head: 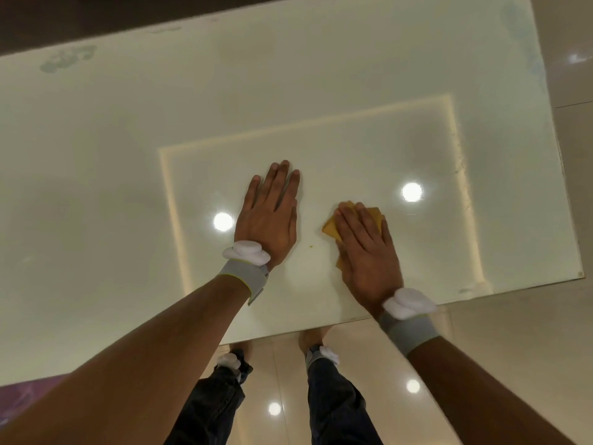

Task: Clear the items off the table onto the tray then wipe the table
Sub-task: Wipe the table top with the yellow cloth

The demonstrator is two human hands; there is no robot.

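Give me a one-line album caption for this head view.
Wiping up: the right hand presses a yellow cloth on the white table, the left hand flat beside it.

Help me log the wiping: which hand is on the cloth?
The right hand: its flat fingers press the yellow cloth against the table. The left hand lies flat on bare tabletop, touching no cloth.

Glossy beige floor tiles [513, 364] are seen at the bottom and right, and two round white light reflections [413, 386] are mirrored in them. Two legs in dark blue jeans [333, 406] are seen above the tiles, each fitted with a grey ankle band with a white puck [322, 353]. A purple patch [29, 393] is cut off at the lower left edge.
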